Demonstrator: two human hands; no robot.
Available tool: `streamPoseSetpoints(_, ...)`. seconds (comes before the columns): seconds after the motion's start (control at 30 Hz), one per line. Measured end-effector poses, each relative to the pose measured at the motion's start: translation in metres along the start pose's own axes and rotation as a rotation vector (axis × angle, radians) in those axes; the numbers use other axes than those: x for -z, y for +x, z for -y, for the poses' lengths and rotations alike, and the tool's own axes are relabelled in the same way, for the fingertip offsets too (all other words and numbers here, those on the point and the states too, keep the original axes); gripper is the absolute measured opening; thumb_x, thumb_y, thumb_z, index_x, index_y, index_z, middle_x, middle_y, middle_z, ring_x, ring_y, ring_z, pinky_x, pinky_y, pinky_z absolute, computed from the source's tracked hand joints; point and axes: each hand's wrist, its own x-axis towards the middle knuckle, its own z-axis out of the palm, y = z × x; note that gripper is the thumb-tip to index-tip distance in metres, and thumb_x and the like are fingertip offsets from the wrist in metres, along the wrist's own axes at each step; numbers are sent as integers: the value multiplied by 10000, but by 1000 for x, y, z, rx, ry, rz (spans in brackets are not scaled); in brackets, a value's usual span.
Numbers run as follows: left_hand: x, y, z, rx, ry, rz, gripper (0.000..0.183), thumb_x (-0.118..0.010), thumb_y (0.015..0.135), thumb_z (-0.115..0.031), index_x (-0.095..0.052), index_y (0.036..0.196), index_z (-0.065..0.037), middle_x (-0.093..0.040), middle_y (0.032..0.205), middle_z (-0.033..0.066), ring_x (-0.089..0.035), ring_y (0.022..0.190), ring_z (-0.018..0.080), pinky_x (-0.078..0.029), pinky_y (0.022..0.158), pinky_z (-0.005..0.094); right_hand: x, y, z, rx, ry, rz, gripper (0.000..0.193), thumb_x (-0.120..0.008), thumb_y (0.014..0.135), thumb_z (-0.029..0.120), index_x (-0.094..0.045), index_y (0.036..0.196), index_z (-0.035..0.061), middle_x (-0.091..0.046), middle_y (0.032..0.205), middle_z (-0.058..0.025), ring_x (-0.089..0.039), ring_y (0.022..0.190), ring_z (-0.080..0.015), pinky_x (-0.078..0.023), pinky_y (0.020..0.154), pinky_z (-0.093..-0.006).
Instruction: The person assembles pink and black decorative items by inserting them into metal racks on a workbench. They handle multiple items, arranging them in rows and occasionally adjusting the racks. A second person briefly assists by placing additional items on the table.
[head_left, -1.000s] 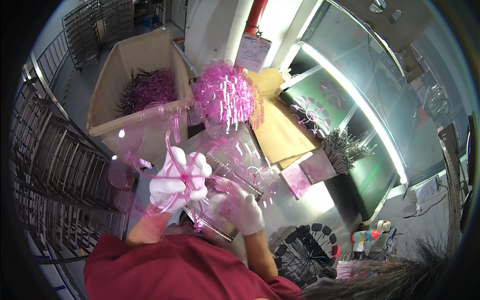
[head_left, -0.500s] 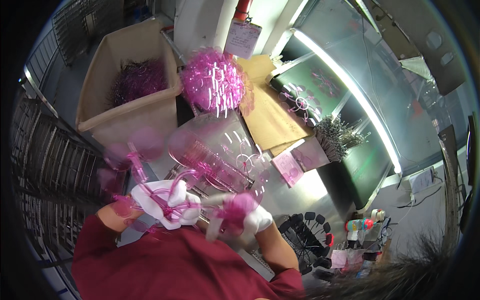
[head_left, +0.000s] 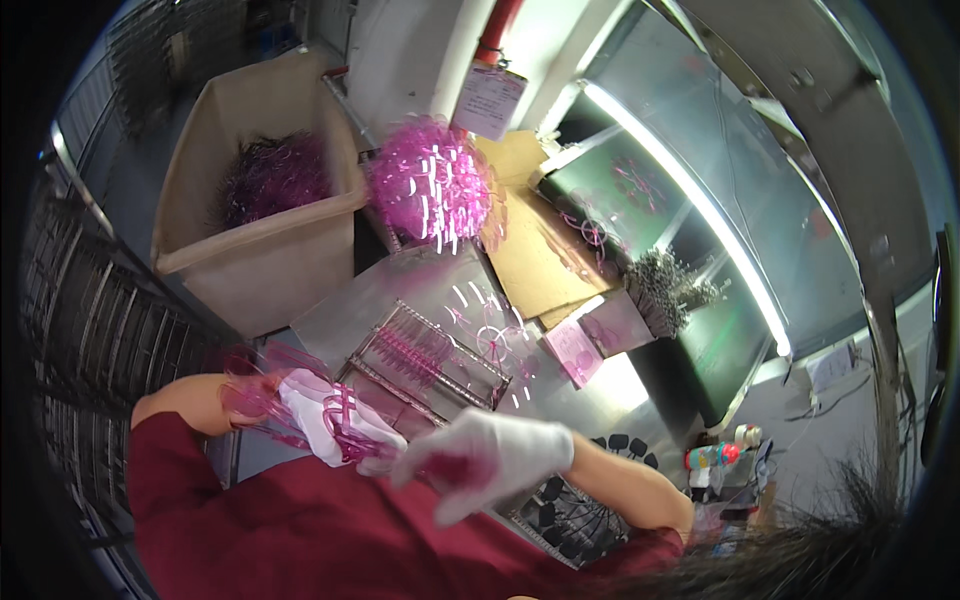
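Swung inward, the right hand (head_left: 485,458) now nears the left hand (head_left: 312,412), which clasps pink plastic pieces (head_left: 346,428) across its fingers; blur hides the right's grip.

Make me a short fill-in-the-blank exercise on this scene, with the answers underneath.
1. The left hand, gripping pink pieces, and the right hand both wear gloves coloured ____.
2. The beige bin stands to the ____ of the big pink heap.
3. A paper card hangs in front of a pipe coloured ____.

Missing words: white; left; red.
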Motion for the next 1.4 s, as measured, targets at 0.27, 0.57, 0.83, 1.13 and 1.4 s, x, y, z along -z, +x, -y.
streamPoseSetpoints(0.27,37,-21,36,239,186,-137,336,-705,897,-96,-565,1192,-15,-535,895,21,-533,732,116,-448,598,276,41,12,57,-257,-637,-189,352,-890,806,242,-729,1098,128,-725,852,-60,-722,743,-257,-590,697,-396)
streamPoseSetpoints(0.57,20,23,-26,580,515,-155,357,-667,787,2,-627,1142,1,-642,1078,126,-622,1016,248,-516,881,399,-29,48,59,-5,-1554,548,109,-691,858,138,-683,947,76,-642,754,-105,-726,838,-289,-564,702,-454)
streamPoseSetpoints(0.83,46,11,-70,-1686,849,-1369,498,-631,899,135,-440,1233,-181,-532,1283,114,-516,879,163,-486,646,295,-75,13,-86,-38,1095,-991,330,-771,992,276,-594,1135,36,-672,1033,-124,-674,991,-264,-572,930,-428)
streamPoseSetpoints(1.13,29,47,-44,-1757,1359,-920,843,-809,757,65,-555,1433,-371,-392,1571,120,-410,1333,314,-556,670,407,-93,35,-64,395,1495,-513,712,-717,1000,321,-397,1591,87,-676,1157,-174,-698,1050,-367,-570,971,-552)
streamPoseSetpoints(1.4,29,10,-40,-1615,422,-1385,581,-552,865,173,-550,1295,-217,-563,1308,61,-487,1025,199,-459,697,339,-80,21,-46,45,-128,-915,497,-744,882,54,-610,1360,65,-715,1076,-134,-721,974,-286,-587,821,-403)
